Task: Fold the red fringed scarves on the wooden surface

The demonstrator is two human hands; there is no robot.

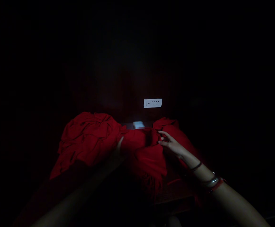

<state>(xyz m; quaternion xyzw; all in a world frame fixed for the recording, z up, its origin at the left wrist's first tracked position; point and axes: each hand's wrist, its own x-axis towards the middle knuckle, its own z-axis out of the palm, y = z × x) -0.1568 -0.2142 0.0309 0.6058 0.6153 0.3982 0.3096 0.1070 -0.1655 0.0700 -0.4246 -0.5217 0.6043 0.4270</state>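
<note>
A red fringed shawl lies in front of me, its fringe hanging toward the lower edge. At its right side my right hand pinches the shawl's edge between thumb and fingers. My left hand rests against the left part of the shawl, thumb raised; its other fingers are lost in shadow and cloth. A large crumpled heap of red cloth is beside my left hand. More red cloth lies behind my right hand. Whether these are all one piece, I cannot tell.
A white socket plate is on the dark wall. Below it sits a small pale object, blurred into blocks. A dark wooden edge shows under the shawl at lower right. Most of the surroundings are too dark to make out.
</note>
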